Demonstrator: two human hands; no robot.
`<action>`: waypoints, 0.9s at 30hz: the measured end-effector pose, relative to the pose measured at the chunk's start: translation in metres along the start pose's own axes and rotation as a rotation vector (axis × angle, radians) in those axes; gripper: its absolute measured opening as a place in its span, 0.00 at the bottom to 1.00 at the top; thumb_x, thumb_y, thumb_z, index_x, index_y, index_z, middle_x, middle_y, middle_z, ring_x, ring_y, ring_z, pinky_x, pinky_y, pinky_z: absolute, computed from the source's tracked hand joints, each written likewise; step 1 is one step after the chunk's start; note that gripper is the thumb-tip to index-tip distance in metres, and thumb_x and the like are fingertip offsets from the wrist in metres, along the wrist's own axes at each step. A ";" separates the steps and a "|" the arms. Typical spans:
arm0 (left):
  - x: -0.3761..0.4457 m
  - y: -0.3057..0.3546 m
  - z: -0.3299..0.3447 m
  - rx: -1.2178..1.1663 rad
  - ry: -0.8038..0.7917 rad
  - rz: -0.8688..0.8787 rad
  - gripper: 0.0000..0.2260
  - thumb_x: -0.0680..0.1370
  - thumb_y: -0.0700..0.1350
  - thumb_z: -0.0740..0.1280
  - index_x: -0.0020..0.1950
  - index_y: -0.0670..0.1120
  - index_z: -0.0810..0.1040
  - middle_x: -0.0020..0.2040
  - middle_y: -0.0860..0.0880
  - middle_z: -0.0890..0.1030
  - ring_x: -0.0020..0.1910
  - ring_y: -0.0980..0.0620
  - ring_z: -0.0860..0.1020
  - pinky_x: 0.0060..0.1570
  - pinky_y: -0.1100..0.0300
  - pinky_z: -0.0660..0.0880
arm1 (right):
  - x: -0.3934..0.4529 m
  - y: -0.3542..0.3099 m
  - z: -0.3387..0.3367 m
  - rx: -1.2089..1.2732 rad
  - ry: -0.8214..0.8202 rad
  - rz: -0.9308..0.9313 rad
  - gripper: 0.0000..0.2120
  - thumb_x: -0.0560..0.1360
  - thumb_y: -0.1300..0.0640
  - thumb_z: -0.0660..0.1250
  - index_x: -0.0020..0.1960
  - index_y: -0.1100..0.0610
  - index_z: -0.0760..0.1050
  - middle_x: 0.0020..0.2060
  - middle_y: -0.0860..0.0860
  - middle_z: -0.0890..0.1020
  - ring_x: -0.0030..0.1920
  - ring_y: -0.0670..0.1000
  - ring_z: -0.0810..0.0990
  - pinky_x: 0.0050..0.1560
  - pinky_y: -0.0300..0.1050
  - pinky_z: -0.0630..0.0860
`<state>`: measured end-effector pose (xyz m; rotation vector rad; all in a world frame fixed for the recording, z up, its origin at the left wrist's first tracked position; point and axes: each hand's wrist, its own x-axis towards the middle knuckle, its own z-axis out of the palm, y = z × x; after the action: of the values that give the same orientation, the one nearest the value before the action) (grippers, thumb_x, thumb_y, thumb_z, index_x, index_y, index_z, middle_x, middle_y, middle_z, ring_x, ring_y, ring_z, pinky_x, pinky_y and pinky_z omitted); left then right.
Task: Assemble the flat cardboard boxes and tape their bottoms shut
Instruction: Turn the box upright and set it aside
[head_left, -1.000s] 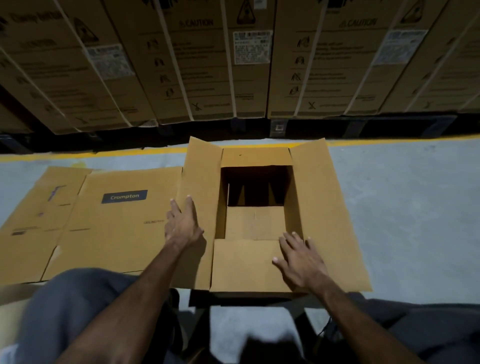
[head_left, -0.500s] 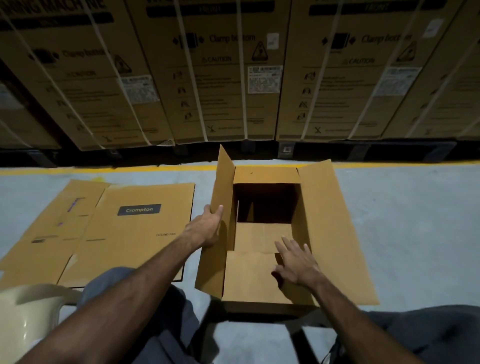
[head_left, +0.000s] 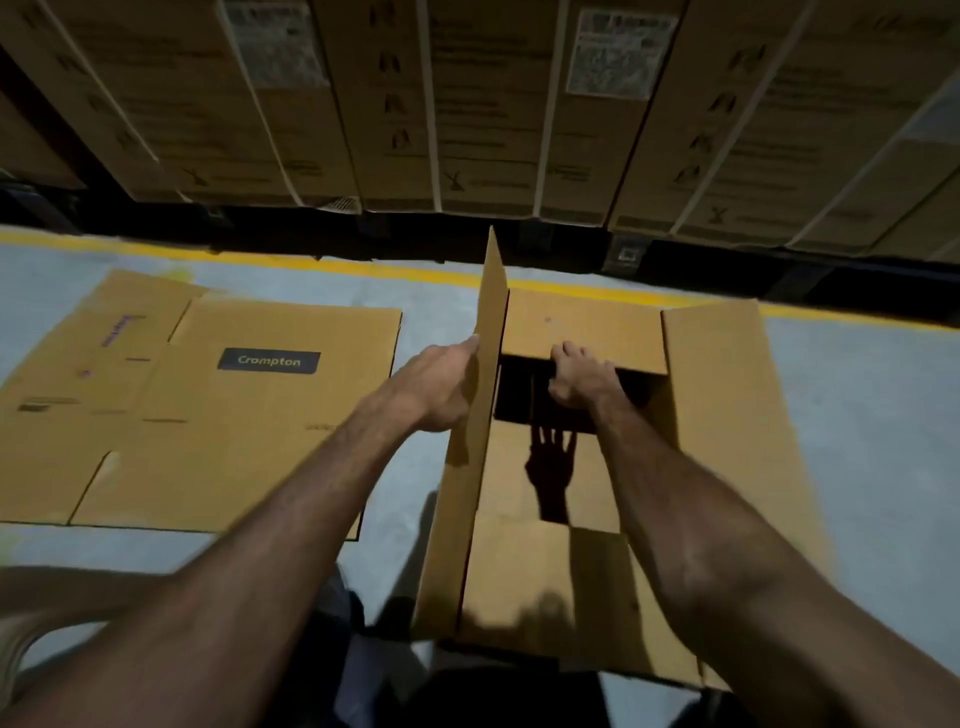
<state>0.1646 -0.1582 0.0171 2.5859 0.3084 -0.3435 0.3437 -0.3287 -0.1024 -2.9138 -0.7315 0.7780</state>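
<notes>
Cardboard sheet (head_left: 208, 405) flat left, stacked cartons (head_left: 467, 104) behind

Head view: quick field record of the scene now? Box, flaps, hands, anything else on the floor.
box: open box on the floor, flaps not closed
left flap: left flap raised, near upright
far flap: far flap folded outward
right flap: right flap spread outward
left hand: left hand on the left flap's outer face
right hand: right hand at the far flap's edge, over the opening
flat box: flat box lying left, marked Crompton
tape: none visible
</notes>
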 end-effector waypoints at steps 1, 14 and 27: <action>0.001 0.003 0.001 -0.032 0.001 0.001 0.37 0.76 0.36 0.75 0.81 0.48 0.63 0.70 0.44 0.79 0.67 0.41 0.78 0.62 0.47 0.79 | 0.004 0.005 0.012 0.019 -0.047 0.003 0.33 0.84 0.54 0.62 0.85 0.56 0.53 0.85 0.53 0.53 0.83 0.60 0.54 0.81 0.68 0.54; 0.025 0.084 0.153 0.524 -0.347 0.034 0.45 0.75 0.60 0.76 0.83 0.52 0.54 0.84 0.46 0.53 0.76 0.36 0.63 0.64 0.38 0.73 | -0.088 0.109 0.009 0.184 0.228 0.003 0.23 0.81 0.58 0.62 0.75 0.55 0.67 0.74 0.59 0.74 0.72 0.64 0.74 0.70 0.63 0.72; 0.001 0.053 0.161 0.561 -0.335 0.077 0.46 0.78 0.68 0.66 0.85 0.56 0.43 0.86 0.48 0.41 0.82 0.34 0.47 0.74 0.31 0.62 | -0.222 0.208 0.010 0.802 0.212 0.662 0.29 0.80 0.47 0.70 0.73 0.64 0.69 0.67 0.63 0.78 0.66 0.66 0.77 0.67 0.63 0.76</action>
<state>0.1511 -0.2860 -0.0943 2.9947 -0.0165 -0.9338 0.2595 -0.6144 -0.0411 -2.3706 0.5015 0.5718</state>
